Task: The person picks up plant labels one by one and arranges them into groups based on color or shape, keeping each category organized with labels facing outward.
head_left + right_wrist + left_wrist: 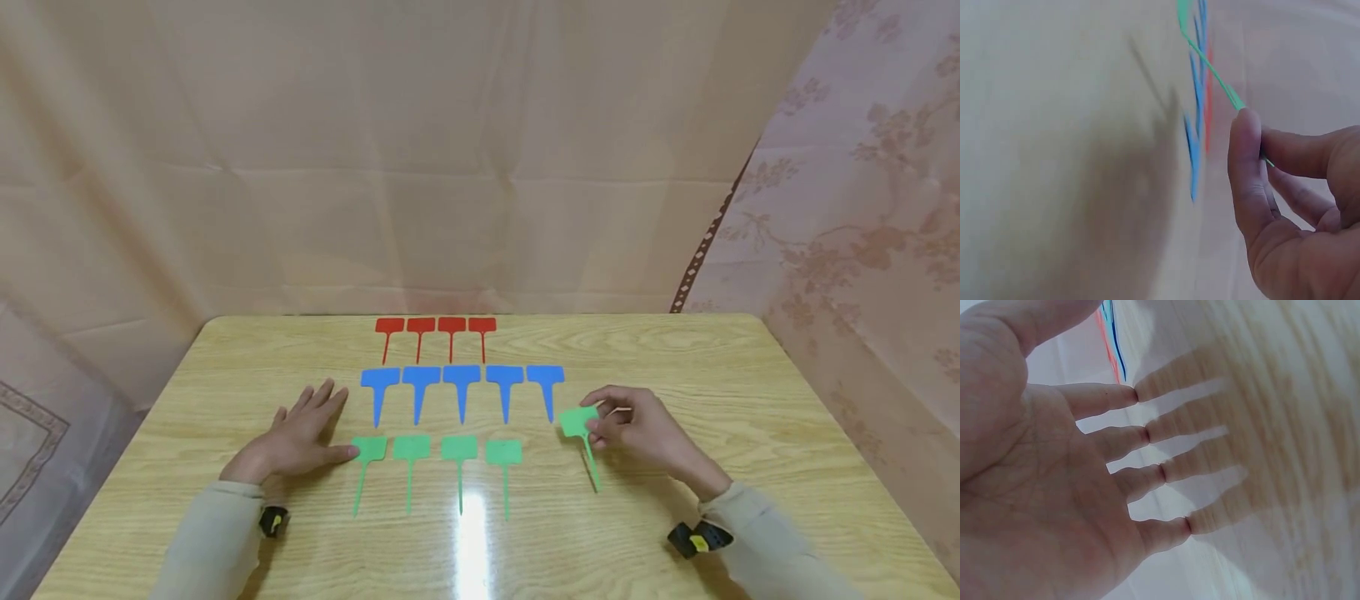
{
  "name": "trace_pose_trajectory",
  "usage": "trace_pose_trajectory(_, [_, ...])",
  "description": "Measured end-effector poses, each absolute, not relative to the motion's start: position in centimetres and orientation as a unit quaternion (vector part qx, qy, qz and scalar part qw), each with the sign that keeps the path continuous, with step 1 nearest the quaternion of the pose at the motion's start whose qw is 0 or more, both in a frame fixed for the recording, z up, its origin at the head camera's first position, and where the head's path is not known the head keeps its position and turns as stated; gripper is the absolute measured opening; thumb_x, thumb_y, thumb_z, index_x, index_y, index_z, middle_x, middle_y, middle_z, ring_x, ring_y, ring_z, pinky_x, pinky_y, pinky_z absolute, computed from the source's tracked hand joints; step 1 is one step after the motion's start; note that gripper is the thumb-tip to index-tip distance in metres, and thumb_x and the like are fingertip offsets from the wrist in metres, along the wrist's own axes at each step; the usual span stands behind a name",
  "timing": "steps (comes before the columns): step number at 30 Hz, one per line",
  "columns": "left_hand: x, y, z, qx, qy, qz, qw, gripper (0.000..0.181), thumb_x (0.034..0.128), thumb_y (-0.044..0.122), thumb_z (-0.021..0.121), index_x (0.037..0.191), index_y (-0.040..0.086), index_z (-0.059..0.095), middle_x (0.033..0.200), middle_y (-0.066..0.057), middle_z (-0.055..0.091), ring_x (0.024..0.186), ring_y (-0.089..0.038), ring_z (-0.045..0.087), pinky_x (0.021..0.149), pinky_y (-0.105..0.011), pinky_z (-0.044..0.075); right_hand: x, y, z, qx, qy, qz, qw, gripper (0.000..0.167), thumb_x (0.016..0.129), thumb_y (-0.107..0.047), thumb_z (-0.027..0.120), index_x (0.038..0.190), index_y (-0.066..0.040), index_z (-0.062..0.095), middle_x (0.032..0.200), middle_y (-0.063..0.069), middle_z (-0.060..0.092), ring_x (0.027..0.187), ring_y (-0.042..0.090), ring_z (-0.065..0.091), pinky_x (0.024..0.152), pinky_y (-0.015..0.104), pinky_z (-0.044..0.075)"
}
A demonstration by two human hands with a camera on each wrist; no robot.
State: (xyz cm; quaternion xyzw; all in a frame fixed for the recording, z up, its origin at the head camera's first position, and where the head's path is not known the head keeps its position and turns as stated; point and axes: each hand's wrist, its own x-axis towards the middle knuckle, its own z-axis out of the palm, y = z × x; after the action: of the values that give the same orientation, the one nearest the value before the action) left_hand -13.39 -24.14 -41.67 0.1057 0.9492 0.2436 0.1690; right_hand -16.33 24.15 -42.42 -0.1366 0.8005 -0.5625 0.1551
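My right hand [637,425] pinches the head of a green plant label [576,422] between thumb and fingers, right of the green row. Its thin stem slants down toward me; in the right wrist view the label [1213,65] hangs clear of the table, with a shadow beside it. My left hand [300,437] lies with fingers spread and straight, fingertips on the wood. Its thumb tip is at the left edge of the leftmost green label [371,448]. In the left wrist view the palm [1054,487] shows nothing held.
Several green labels [459,447] form the nearest row. Behind them lie several broader blue T-shaped labels [461,375], then several small red labels [452,325] near the back edge. The wooden table [750,400] meets a beige cloth [450,167] behind. Light glares off the front middle.
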Motion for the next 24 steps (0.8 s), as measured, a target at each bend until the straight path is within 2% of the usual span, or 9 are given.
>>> trace_pose_trajectory(4, [-13.4, -24.1, -41.6, 0.104, 0.949, 0.244, 0.170, 0.099, 0.0902, 0.046, 0.075, 0.156, -0.008, 0.024, 0.162, -0.035, 0.007, 0.146, -0.060, 0.001, 0.107, -0.081, 0.002, -15.4, 22.0, -43.4, -0.158, 0.822, -0.528, 0.143, 0.024, 0.090, 0.009, 0.070, 0.114, 0.007, 0.067, 0.087, 0.014, 0.060, 0.072, 0.023, 0.073, 0.063, 0.034, 0.062])
trace_pose_trajectory(11, [-13.4, -24.0, -41.5, 0.105, 0.951, 0.237, 0.168, 0.099, 0.0902, 0.046, 0.075, 0.156, -0.007, 0.025, 0.162, -0.035, 0.008, 0.146, -0.060, 0.002, 0.107, -0.081, 0.003, -14.8, 20.2, -44.1, -0.155, 0.877, -0.441, 0.108, 0.018, 0.087, 0.003, 0.077, 0.104, 0.005, 0.069, 0.084, 0.007, 0.060, 0.062, 0.013, 0.066, 0.054, 0.026, 0.056])
trace_pose_trajectory(15, [-13.4, -23.9, -41.5, 0.104, 0.952, 0.232, 0.168, 0.099, 0.0900, 0.046, 0.075, 0.157, -0.007, 0.025, 0.162, -0.035, 0.008, 0.146, -0.060, 0.002, 0.107, -0.081, 0.004, -14.8, 19.4, -43.9, -0.134, 0.907, -0.390, 0.084, 0.014, 0.086, 0.000, 0.080, 0.097, 0.001, 0.071, 0.080, 0.003, 0.060, 0.061, 0.010, 0.060, 0.054, 0.025, 0.053])
trace_pose_trajectory(24, [-13.3, -23.9, -41.3, 0.105, 0.952, 0.234, 0.167, 0.098, 0.0900, 0.045, 0.075, 0.156, -0.008, 0.026, 0.162, -0.036, 0.009, 0.145, -0.061, 0.003, 0.106, -0.082, 0.004, -15.1, 18.7, -43.9, -0.147, 0.930, -0.332, 0.056, 0.012, 0.084, -0.002, 0.082, 0.092, -0.003, 0.073, 0.081, 0.001, 0.061, 0.071, 0.012, 0.057, 0.065, 0.031, 0.050])
